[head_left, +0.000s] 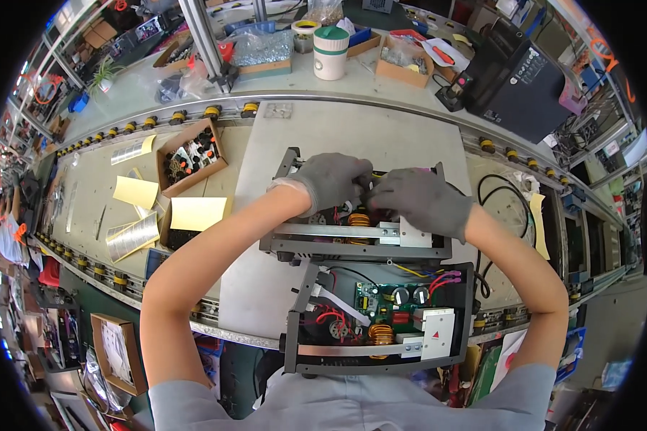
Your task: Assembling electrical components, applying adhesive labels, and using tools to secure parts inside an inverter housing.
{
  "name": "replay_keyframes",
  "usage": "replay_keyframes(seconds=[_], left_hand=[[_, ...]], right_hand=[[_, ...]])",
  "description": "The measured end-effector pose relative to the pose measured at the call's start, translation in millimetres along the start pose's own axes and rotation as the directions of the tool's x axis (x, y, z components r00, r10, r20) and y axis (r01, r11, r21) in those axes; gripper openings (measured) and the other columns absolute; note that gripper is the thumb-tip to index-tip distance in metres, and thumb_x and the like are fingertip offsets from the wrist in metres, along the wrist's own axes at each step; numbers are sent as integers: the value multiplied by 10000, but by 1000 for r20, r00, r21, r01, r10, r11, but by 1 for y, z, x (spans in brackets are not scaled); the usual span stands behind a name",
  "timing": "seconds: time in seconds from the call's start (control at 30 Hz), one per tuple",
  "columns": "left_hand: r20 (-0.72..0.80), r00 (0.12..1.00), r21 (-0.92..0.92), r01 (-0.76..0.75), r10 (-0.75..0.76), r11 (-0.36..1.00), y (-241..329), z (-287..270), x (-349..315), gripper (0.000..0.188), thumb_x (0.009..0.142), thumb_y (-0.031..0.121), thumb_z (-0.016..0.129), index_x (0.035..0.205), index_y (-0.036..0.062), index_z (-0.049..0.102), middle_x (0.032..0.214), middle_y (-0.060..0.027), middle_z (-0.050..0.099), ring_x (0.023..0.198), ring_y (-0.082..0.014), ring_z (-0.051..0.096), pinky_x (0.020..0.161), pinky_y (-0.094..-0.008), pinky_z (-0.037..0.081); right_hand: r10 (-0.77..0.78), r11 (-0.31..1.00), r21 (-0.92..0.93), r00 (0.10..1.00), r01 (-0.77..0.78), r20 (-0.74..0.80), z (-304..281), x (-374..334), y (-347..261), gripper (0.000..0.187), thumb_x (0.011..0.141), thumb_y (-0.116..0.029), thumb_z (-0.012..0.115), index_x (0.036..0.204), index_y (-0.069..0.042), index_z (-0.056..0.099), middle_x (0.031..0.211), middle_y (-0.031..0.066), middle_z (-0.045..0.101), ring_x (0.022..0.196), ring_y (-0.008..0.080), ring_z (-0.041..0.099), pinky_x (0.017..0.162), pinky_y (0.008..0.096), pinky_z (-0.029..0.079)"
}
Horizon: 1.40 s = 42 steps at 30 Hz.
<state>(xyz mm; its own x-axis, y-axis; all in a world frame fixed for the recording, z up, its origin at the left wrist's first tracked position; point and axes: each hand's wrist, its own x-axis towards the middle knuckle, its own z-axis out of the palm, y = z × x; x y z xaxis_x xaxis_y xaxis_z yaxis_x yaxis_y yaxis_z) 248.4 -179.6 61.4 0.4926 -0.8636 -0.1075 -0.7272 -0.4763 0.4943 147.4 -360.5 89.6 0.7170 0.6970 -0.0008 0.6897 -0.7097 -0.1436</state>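
Both my hands wear grey gloves and reach into the far of two open black electronics housings [331,251]. My left hand [333,181] has its fingers bent down over the back part of the housing. Close beside it, my right hand [418,201] is curled inward, fingertips near those of the left. Whatever lies between the fingers is hidden. Below them a copper-coloured coil [359,227] and a silver metal bar [323,230] show. The second open housing [381,367] sits nearer my body, with a green circuit board [370,296], red wires and a coil.
Under the far housing is a pale flat board [255,305] across the roller conveyor. To the left stand a cardboard box of small parts [192,159] and yellow paper sheets [135,192]. A black cable [507,179] loops at right. A lidded cup [331,54] stands on the back bench.
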Motion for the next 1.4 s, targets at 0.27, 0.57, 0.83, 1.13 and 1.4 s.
replay_keyframes(seconds=[0.27,0.57,0.83,1.13,1.4], left_hand=[[-15,997,62,-77,78,995,-5,-5,-9,177,791,176,579,958,141,626,901,-80,629,840,-282,610,762,-378,478],[96,995,230,8,-31,973,0,2,-4,237,797,196,571,1021,184,647,915,-101,613,861,-292,615,771,-395,486],[198,980,237,-24,-24,971,-7,9,8,184,812,221,588,953,132,667,982,-105,619,919,-295,603,804,-388,475],[218,974,300,-125,59,946,-5,4,5,241,834,183,536,1011,212,696,1161,-56,580,1067,-253,554,913,-365,425],[382,919,292,-18,-99,956,-11,-2,19,293,805,135,500,1032,160,683,1110,-85,610,1013,-289,579,890,-375,444]], right_hand=[[-22,969,-244,995,46,102,10,-2,-1,267,750,-118,552,996,-187,632,1032,-58,607,1053,149,514,956,350,356],[117,911,-407,905,65,408,2,22,-14,186,787,-181,555,950,-175,645,954,-35,595,970,179,532,836,343,410],[294,944,-241,904,-224,311,9,32,-13,206,768,-155,563,942,-145,672,985,34,595,968,238,545,803,358,439],[277,943,231,950,-240,-144,-5,14,8,277,755,0,483,905,-132,675,1001,33,629,921,266,591,828,344,462],[85,982,-112,887,-151,-453,-48,-58,-71,237,710,-19,530,873,-159,632,879,-8,594,843,200,572,749,351,446]])
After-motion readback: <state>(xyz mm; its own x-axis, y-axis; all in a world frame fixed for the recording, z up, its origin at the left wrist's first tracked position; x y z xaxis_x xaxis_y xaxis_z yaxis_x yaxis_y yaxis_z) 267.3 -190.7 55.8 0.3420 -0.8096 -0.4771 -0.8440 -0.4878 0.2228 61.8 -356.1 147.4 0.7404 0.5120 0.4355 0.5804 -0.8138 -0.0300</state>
